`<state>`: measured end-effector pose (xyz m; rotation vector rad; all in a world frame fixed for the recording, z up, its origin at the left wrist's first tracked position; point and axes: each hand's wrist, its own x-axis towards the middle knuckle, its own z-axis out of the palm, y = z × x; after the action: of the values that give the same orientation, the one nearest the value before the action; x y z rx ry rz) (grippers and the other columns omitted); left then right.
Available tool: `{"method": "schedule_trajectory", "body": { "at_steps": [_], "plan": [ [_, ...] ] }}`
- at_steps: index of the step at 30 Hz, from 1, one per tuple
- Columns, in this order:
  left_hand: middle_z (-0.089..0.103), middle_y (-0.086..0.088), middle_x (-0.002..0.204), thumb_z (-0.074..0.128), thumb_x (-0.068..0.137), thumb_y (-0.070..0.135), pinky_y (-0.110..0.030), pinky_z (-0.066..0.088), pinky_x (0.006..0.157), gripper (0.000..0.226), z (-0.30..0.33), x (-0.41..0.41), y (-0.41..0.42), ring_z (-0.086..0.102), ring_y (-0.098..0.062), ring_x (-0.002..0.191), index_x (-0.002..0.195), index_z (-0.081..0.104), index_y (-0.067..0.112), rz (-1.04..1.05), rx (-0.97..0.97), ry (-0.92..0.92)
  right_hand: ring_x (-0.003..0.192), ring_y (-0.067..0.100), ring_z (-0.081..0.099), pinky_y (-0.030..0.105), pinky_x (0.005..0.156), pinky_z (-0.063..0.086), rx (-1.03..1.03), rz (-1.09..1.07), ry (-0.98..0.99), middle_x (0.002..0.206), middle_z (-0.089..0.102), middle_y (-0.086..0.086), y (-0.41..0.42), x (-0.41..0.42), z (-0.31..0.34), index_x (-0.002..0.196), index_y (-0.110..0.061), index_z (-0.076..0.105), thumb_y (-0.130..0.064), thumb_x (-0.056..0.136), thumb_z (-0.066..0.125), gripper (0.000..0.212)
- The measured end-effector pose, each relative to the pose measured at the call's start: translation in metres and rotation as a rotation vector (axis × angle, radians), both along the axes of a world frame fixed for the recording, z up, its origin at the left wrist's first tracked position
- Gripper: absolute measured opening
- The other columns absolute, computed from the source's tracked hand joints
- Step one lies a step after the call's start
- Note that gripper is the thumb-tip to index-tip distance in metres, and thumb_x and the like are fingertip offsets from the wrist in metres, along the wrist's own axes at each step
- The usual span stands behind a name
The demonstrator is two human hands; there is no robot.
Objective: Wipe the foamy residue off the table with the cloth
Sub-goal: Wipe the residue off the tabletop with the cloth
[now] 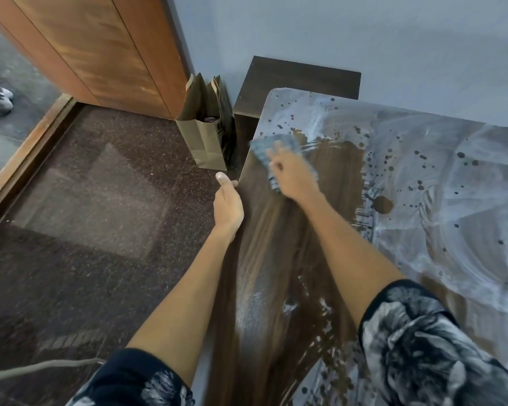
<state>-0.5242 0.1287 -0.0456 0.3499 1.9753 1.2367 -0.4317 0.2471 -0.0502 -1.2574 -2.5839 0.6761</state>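
Note:
A dark wooden table (276,259) fills the right side of the head view. White foamy residue (452,177) covers its right and far parts, dotted with bare spots. A strip along the left edge shows bare dark wood. My right hand (294,174) presses a blue-grey cloth (272,149) flat on the table near the far left corner, at the border of the foam. My left hand (228,205) grips the table's left edge, thumb on top.
A brown paper bag (203,133) stands on the dark speckled floor beside the table's far corner. A dark low cabinet (299,80) sits against the blue-grey wall behind the table. A wooden door (100,51) stands at the upper left.

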Motion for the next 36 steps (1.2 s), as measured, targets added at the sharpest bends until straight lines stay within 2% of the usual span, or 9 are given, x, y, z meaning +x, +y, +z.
{"method": "schedule_trajectory", "body": {
  "at_steps": [5,9,12,15,20,24,28,31,36],
  "plan": [
    [0.051,-0.002,0.134,0.003,0.095,0.055,-0.038,0.028,0.109,0.072,0.000,0.000,0.007,0.043,-0.021,0.126,0.130,0.051,0.013,-0.058,-0.004,0.014,0.143,0.031,0.017,0.048,0.116,0.017,-0.003,-0.563,-0.035,0.155,0.018,0.009,0.050,0.074,-0.002,0.143,-0.015,0.037,-0.018,0.101,0.031,0.042],
    [0.050,-0.001,0.136,0.003,0.095,0.053,-0.038,0.027,0.110,0.070,-0.004,0.000,0.007,0.041,-0.020,0.127,0.132,0.049,0.015,-0.056,-0.002,0.015,0.143,0.033,0.013,0.044,0.118,0.008,-0.016,-0.675,-0.106,0.156,0.011,0.015,0.046,0.065,0.000,0.146,-0.010,0.028,-0.017,0.101,0.028,0.045],
    [0.050,-0.001,0.135,0.004,0.096,0.053,-0.036,0.027,0.108,0.069,-0.004,0.001,0.008,0.042,-0.019,0.127,0.132,0.050,0.016,-0.044,-0.003,0.018,0.142,0.032,0.018,0.043,0.117,0.007,0.048,-0.614,-0.114,0.155,0.017,0.014,0.023,0.026,-0.005,0.144,-0.013,0.031,-0.015,0.100,0.032,0.044],
    [0.053,-0.003,0.132,0.004,0.096,0.053,-0.036,0.029,0.106,0.070,-0.005,-0.001,0.011,0.044,-0.022,0.124,0.129,0.053,0.015,-0.034,-0.008,0.021,0.131,0.030,0.039,0.042,0.112,0.029,0.082,-0.282,-0.042,0.148,0.032,0.011,-0.010,-0.021,-0.004,0.135,-0.013,0.042,-0.011,0.097,0.038,0.039],
    [0.048,-0.005,0.139,0.002,0.094,0.055,-0.037,0.027,0.109,0.073,-0.003,-0.001,0.017,0.039,-0.023,0.130,0.135,0.047,0.015,-0.074,-0.027,0.060,0.143,0.026,0.017,0.036,0.116,0.009,-0.023,0.097,-0.053,0.155,0.020,0.005,-0.015,-0.037,0.003,0.143,-0.017,0.035,-0.016,0.101,0.033,0.042],
    [0.046,-0.004,0.139,0.003,0.094,0.056,-0.041,0.026,0.110,0.071,-0.001,-0.002,0.025,0.038,-0.023,0.130,0.136,0.045,0.016,-0.132,-0.036,0.082,0.142,0.026,0.021,0.041,0.118,0.013,0.033,-0.001,-0.049,0.154,0.023,0.006,0.023,-0.016,0.003,0.140,-0.019,0.039,-0.016,0.100,0.036,0.041],
    [0.044,-0.003,0.141,0.003,0.093,0.057,-0.042,0.022,0.113,0.072,0.000,-0.006,0.033,0.033,-0.023,0.134,0.138,0.042,0.016,-0.183,-0.015,0.076,0.145,0.028,0.009,0.046,0.117,-0.004,0.111,-0.422,-0.140,0.155,0.019,0.010,0.072,0.020,-0.003,0.145,-0.018,0.030,-0.012,0.099,0.033,0.047],
    [0.045,-0.003,0.140,0.003,0.093,0.057,-0.043,0.021,0.113,0.072,-0.001,-0.009,0.042,0.033,-0.023,0.134,0.138,0.041,0.016,-0.209,-0.009,0.071,0.144,0.031,0.010,0.043,0.117,0.005,-0.041,-0.669,-0.109,0.156,0.011,0.013,0.075,0.021,0.001,0.147,-0.011,0.024,-0.013,0.099,0.035,0.050],
    [0.046,-0.001,0.140,0.002,0.092,0.060,-0.043,0.023,0.111,0.072,-0.001,-0.007,0.053,0.035,-0.024,0.132,0.138,0.041,0.023,-0.198,-0.025,0.093,0.141,0.031,0.020,0.039,0.116,0.015,0.072,-0.493,-0.056,0.155,0.019,0.011,0.028,-0.032,-0.006,0.143,-0.013,0.032,-0.008,0.098,0.033,0.045]
  ]
}}
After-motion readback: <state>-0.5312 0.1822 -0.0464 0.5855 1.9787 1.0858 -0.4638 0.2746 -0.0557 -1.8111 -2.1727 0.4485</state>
